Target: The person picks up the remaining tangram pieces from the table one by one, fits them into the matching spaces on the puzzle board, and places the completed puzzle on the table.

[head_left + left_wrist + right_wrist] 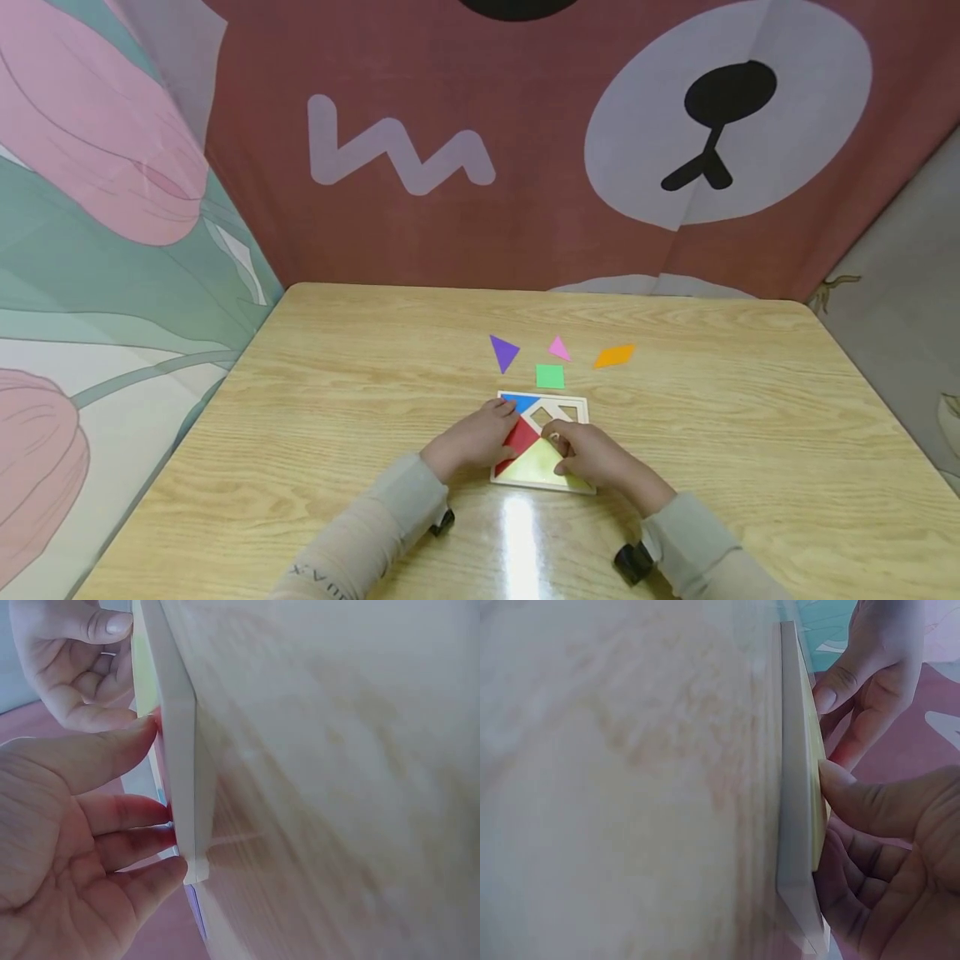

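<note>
A white tangram frame (553, 410) lies on the table, with a blue triangle (520, 402), a red triangle (522, 437) and a large yellow triangle (531, 468) in it. My left hand (477, 437) rests its fingertips on the red and blue pieces along the left side; its fingers (127, 814) are fairly straight. At the yellow triangle, my right hand (600, 457) has its thumb on the face and curled fingers by the upper edge. One corner of this triangle (819, 851) stands slightly proud of the frame. Uncovered cut-outs show near the frame's upper right.
Beyond the frame lie a green square (550, 377), a purple triangle (504, 353), a small pink triangle (558, 348) and an orange parallelogram (615, 356). The wooden table (360, 367) meets a patterned cloth (450, 242) at its back edge.
</note>
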Action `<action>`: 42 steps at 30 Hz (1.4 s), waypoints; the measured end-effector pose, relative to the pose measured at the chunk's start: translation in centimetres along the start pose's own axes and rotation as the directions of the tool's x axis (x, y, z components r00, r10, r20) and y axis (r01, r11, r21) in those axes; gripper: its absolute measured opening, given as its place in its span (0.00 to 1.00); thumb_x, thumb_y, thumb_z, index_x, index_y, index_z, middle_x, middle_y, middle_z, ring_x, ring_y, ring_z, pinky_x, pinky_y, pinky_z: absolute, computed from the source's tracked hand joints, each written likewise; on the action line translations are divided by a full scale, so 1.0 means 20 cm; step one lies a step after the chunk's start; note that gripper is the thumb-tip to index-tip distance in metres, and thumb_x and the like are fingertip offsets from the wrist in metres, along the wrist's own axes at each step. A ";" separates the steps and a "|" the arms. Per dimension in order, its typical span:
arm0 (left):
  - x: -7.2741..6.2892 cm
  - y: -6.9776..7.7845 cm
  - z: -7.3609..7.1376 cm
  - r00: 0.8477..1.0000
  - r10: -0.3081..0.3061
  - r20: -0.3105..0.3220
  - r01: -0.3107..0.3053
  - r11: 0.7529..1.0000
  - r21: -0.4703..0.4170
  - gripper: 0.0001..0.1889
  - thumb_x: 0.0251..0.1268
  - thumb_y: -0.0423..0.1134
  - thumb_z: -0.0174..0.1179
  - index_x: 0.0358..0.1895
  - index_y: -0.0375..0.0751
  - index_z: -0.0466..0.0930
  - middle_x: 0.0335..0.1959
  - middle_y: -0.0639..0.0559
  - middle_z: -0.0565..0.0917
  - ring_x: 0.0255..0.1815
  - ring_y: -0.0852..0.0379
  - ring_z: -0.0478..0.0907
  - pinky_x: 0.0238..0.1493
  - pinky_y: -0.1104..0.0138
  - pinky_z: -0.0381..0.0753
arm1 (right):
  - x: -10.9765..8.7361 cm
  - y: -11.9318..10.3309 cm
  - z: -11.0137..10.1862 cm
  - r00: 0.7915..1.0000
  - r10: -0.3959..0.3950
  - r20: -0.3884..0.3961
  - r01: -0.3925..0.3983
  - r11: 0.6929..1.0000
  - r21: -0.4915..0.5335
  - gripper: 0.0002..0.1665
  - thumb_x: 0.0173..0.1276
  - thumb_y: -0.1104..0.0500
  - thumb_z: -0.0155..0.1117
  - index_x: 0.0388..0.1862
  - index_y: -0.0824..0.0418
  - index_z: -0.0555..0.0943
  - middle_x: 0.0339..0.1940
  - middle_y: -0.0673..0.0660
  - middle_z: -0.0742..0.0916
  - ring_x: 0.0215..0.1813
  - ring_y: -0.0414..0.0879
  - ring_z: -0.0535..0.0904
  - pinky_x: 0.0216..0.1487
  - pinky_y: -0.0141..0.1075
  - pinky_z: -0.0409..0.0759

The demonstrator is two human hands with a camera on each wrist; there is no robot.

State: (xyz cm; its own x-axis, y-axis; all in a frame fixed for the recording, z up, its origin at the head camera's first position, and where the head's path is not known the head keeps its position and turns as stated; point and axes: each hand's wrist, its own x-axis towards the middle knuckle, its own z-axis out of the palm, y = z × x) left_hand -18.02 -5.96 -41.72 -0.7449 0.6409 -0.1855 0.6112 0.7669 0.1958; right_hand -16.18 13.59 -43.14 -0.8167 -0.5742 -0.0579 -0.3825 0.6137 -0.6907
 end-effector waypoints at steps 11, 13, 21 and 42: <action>0.00 0.01 0.00 1.000 -0.008 -0.006 0.008 1.000 0.005 0.29 0.57 0.46 0.54 0.59 0.32 0.62 0.61 0.41 0.61 0.62 0.47 0.54 0.61 0.67 0.53 | 0.00 0.01 0.00 0.999 -0.039 -0.004 0.039 0.998 -0.047 0.21 0.46 0.71 0.65 0.43 0.68 0.74 0.18 0.47 0.70 0.22 0.38 0.64 0.22 0.29 0.65; 0.00 0.01 0.00 1.000 -0.009 -0.005 0.009 1.000 0.011 0.29 0.57 0.46 0.54 0.60 0.32 0.62 0.61 0.41 0.61 0.63 0.47 0.54 0.61 0.66 0.53 | 0.01 0.01 0.00 0.999 -0.050 -0.005 0.050 0.997 -0.059 0.21 0.46 0.71 0.64 0.42 0.68 0.74 0.18 0.47 0.69 0.22 0.38 0.64 0.22 0.29 0.65; 0.01 0.00 -0.01 1.000 -0.005 -0.012 0.005 0.999 0.043 0.30 0.57 0.48 0.54 0.59 0.33 0.63 0.61 0.41 0.61 0.62 0.47 0.54 0.61 0.67 0.54 | 0.02 -0.01 -0.01 1.000 -0.025 -0.009 0.024 0.995 -0.094 0.22 0.46 0.71 0.65 0.43 0.68 0.73 0.18 0.48 0.70 0.22 0.40 0.64 0.23 0.30 0.65; 0.00 0.02 -0.01 1.000 -0.024 0.013 0.024 1.000 0.003 0.29 0.57 0.45 0.54 0.59 0.33 0.63 0.61 0.41 0.61 0.63 0.47 0.54 0.61 0.67 0.53 | 0.00 -0.02 0.00 1.000 -0.002 0.003 0.003 0.996 -0.091 0.22 0.46 0.71 0.64 0.43 0.68 0.73 0.17 0.48 0.69 0.21 0.41 0.64 0.21 0.31 0.65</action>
State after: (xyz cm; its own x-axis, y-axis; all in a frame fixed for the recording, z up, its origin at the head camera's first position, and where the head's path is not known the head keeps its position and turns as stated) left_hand -17.80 -5.69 -41.47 -0.7559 0.6226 -0.2025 0.5937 0.7822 0.1886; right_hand -16.05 13.34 -42.97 -0.8144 -0.5773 -0.0585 -0.4224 0.6590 -0.6223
